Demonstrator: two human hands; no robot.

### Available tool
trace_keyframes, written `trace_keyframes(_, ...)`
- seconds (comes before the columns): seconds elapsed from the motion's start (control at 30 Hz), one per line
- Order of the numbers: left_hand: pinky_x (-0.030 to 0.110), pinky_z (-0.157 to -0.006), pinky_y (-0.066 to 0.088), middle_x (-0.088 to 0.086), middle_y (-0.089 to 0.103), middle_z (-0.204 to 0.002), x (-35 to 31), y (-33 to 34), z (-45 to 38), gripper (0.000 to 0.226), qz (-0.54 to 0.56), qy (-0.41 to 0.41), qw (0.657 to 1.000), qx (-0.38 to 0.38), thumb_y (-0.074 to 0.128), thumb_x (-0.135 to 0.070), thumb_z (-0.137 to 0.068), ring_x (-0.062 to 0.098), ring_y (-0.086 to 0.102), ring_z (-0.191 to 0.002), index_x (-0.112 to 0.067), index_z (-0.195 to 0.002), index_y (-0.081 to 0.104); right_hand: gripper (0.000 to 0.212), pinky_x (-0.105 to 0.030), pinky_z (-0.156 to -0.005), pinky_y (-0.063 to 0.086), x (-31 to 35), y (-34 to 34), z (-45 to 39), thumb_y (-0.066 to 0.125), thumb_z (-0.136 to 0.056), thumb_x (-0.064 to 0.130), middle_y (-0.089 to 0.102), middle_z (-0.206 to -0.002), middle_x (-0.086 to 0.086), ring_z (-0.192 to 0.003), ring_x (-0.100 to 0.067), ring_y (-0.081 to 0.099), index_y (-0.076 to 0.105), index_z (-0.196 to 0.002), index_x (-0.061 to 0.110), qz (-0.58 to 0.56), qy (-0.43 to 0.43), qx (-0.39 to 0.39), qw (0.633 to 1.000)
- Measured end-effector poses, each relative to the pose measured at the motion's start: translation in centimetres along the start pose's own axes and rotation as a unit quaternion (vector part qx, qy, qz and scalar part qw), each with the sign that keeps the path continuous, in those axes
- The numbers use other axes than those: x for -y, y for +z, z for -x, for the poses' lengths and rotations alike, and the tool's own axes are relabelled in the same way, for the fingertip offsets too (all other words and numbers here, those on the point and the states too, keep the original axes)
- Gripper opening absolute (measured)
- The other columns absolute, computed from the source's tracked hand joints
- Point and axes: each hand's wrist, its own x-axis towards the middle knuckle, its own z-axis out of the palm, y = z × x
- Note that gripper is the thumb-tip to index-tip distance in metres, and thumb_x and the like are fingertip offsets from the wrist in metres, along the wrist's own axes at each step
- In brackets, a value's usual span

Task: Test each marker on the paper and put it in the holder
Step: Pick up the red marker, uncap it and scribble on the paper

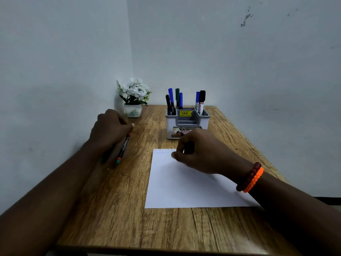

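From the head view, the step in hand looks like testing a marker on the paper (184,183). The right hand (197,152) hovers over the paper's far edge, just in front of the holder (187,124), with its fingers curled round a dark marker (188,149); whether the tip touches the sheet I cannot tell. To do this well, I would keep the stroke short and light, place it beside the faint scribbles (164,152) already near the far edge, and hold the marker steady so the line shows clearly. Then cap it before lifting it to the holder, since an open tip could smear the holder or dry out.

The left hand (110,131), well left of the holder, grips a bunch of markers (121,150) whose ends point back toward the person; one end looks red and green. It should stay still and clear of the sheet, ready to pass on the next one.

The holder is a grey and white box with several compartments and a yellow price sticker. It stands on the table (110,209) just beyond the paper. Black, blue and green markers stand upright in its back left and back right compartments; the front one appears empty. A flower pot (133,108) sits left of the holder.
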Motion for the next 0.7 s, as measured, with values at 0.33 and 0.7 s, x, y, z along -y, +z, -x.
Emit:
trace_keyframes(0.33, 0.025, -0.055, 0.048, -0.009, 0.07, -0.067, -7.4, 2.6, 5.6, 0.026, 0.393, 0.008, 0.916, 0.083, 0.07, -0.032, -0.096, 0.009, 0.056, -0.062, -0.007, -0.097, 0.079, 0.03, -0.033, -0.056, 0.062, 0.2, -0.1, 0.1, 0.07, -0.099, 0.037, 0.077, -0.083, -0.01, -0.069, -0.024, 0.076, 0.075, -0.1, 0.008, -0.29, 0.107, -0.074, 0.948)
trace_keyframes(0.7, 0.025, -0.057, 0.056, 0.009, 0.078, -0.091, -8.6, 4.4, 7.1, 0.027, 0.46, 0.02, 0.876, 0.145, 0.072, -0.027, -0.094, 0.014, 0.072, -0.077, -0.005, -0.11, 0.073, 0.028, -0.025, -0.045, 0.038, -0.4, -0.2, -0.3, 0.061, -0.106, 0.024, 0.06, -0.063, -0.005, -0.049, -0.011, 0.046, 0.079, -0.108, 0.003, -0.395, 0.148, -0.089, 0.902)
